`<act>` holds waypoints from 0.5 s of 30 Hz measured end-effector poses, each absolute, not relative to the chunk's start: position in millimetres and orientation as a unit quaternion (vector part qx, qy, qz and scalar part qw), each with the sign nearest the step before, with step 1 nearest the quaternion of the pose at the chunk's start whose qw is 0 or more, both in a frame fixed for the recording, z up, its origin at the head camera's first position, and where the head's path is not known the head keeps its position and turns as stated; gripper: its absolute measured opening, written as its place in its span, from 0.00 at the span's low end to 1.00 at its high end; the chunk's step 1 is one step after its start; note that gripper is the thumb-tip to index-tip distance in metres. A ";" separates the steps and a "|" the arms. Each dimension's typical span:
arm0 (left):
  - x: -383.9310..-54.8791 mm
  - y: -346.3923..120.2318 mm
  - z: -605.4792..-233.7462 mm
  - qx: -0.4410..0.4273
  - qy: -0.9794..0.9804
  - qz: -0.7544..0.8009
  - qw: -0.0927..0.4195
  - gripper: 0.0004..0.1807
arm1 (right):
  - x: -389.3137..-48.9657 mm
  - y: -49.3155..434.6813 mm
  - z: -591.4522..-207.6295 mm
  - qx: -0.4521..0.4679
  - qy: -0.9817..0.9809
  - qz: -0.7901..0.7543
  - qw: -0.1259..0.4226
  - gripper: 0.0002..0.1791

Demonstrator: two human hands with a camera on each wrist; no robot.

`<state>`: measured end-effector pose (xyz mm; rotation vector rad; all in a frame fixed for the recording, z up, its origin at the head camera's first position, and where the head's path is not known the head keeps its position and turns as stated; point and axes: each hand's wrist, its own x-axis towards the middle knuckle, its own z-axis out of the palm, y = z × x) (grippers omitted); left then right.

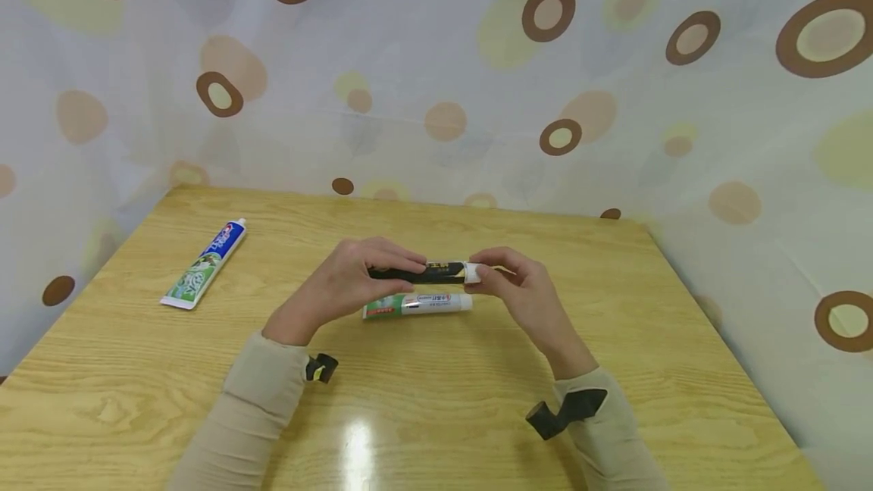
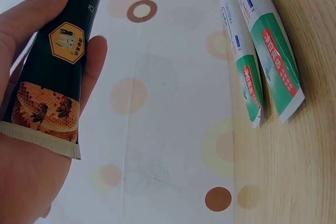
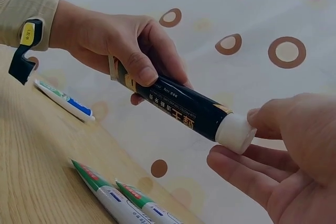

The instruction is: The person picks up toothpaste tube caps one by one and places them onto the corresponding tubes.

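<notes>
Toothpaste tube (image 1: 445,273) above the table (image 1: 436,408): left hand (image 1: 344,279) grips it at nine o'clock, right hand (image 1: 521,294) pinches its cap (image 3: 234,134) at three; likely light and squeezable, best held near the cap.

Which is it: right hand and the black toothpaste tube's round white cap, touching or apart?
Touching: the right wrist view shows the right hand pinching the round white cap between thumb and finger.

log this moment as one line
left grip: holds black tube | right grip: pinches cap | cap: on tube | white-green tubes: two, on table | blue-green tube: on table
</notes>
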<state>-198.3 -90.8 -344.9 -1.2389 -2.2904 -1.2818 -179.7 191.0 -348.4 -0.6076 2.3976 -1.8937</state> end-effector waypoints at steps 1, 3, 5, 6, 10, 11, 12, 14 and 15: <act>-198.2 -91.2 -344.7 -0.422 -0.784 -0.439 0.118 0.17 | -179.6 191.5 -348.5 -0.195 0.769 -0.608 0.016 0.17; -197.7 -91.8 -344.5 -0.420 -0.785 -0.439 0.118 0.17 | -178.6 192.3 -348.6 -0.196 0.768 -0.610 0.023 0.17; -197.4 -92.0 -345.0 -0.417 -0.786 -0.441 0.116 0.17 | -177.8 192.9 -349.1 -0.195 0.768 -0.609 0.030 0.18; -197.1 -92.0 -345.1 -0.417 -0.786 -0.442 0.115 0.16 | -177.4 193.0 -349.2 -0.193 0.770 -0.607 0.031 0.18; -196.5 -91.2 -345.1 -0.416 -0.784 -0.447 0.109 0.16 | -178.5 193.3 -349.7 -0.194 0.786 -0.586 0.014 0.18; -196.7 -91.1 -344.9 -0.416 -0.784 -0.448 0.108 0.16 | -178.8 193.3 -349.3 -0.194 0.789 -0.582 0.007 0.18; -196.7 -90.9 -344.6 -0.416 -0.784 -0.449 0.106 0.16 | -179.1 193.2 -348.7 -0.195 0.791 -0.580 -0.001 0.19; -196.8 -90.7 -343.9 -0.415 -0.784 -0.449 0.105 0.16 | -179.3 193.0 -347.4 -0.195 0.791 -0.580 -0.012 0.18; -197.0 -90.8 -343.9 -0.415 -0.784 -0.449 0.105 0.16 | -179.2 193.1 -346.7 -0.195 0.790 -0.581 -0.015 0.17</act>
